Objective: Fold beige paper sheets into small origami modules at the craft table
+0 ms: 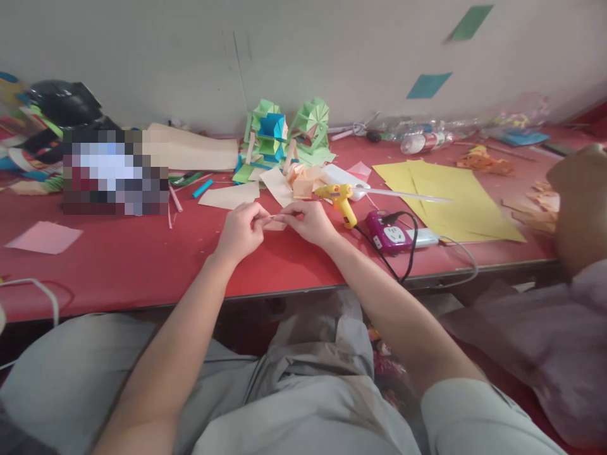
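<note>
My left hand (241, 231) and my right hand (307, 221) meet over the red table (142, 265), near its front edge. Both pinch a small pale paper piece (274, 220) between their fingertips. Just beyond the hands lie peach folded paper shapes (302, 181) and beige paper sheets (231, 196). A yellow glue gun (340, 197) with a clear glue stick rests right of my right hand.
Green and blue folded paper models (284, 136) stand at the back by the wall. Yellow sheets (450, 196) lie to the right, with a purple power socket (389, 235) and its black cable. Another person's sleeve (550, 341) is at the right. A pink sheet (45, 237) lies left.
</note>
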### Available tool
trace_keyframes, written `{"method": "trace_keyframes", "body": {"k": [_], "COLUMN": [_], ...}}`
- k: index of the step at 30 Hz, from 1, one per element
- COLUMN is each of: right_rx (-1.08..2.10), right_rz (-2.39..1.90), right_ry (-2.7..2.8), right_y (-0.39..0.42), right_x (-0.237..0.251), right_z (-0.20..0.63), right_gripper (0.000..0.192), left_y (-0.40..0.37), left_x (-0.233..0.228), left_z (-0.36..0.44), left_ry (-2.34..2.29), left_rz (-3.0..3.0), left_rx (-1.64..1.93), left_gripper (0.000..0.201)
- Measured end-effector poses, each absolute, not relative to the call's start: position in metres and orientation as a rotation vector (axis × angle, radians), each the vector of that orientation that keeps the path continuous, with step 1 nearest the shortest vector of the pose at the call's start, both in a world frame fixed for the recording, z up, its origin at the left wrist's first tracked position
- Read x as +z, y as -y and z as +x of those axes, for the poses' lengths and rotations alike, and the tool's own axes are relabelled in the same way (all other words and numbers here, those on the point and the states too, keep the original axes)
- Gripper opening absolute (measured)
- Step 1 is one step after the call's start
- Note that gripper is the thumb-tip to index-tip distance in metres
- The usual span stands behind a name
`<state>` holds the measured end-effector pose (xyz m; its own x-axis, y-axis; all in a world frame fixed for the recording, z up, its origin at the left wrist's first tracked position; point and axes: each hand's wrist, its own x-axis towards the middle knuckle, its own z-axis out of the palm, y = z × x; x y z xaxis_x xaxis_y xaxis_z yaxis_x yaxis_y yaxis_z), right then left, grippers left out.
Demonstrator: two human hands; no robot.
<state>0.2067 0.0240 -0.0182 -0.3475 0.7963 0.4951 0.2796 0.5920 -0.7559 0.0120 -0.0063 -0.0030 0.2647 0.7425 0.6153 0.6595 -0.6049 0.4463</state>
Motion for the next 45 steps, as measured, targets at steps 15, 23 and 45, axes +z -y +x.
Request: {"method": "trace_keyframes", "body": {"k": [15,23,45], "right_rx": [0.560,0.787,0.408], "right_rz": [-0.916,-0.819,-0.861], "right_ry": [1.642,1.883,2.104], "right_y": [-0.022,-0.017,-0.019], "right_x": [-0.014,-0.010,-0.018], "right_z": [0.206,0.203,0.204], "right_gripper": [0.043,0.054,0.028], "left_y": [0.005,0.010,0.013], "left_x": [-0.005,-0.004,-0.011], "left_z": [0.011,0.020,0.023], "left_ry": [-1.388,-1.175,-1.579], "left_rz": [2.433,2.354,2.305], "left_rx": [1.524,1.388,1.172], "left_gripper": [0.014,0.016,0.017]}}
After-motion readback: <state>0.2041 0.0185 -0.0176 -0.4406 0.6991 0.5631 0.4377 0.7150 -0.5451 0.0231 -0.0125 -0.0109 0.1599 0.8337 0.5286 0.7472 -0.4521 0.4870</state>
